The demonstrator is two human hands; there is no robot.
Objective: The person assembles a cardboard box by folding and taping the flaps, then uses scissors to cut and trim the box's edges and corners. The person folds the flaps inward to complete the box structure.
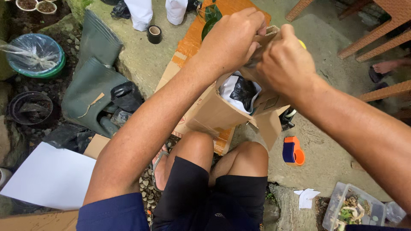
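Both hands' fingers (252, 32) pinching box flap (269, 34)

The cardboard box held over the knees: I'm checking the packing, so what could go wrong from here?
The cardboard box rests tilted, open, on the knees, gripped only at its top flap by the left hand and right hand, so it might slip. The black and white bags inside could slide out.

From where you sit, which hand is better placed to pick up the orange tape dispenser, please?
Probably the right hand. The dispenser lies on the ground on its side, below that forearm. The left hand would have to cross over the box both hands grip.
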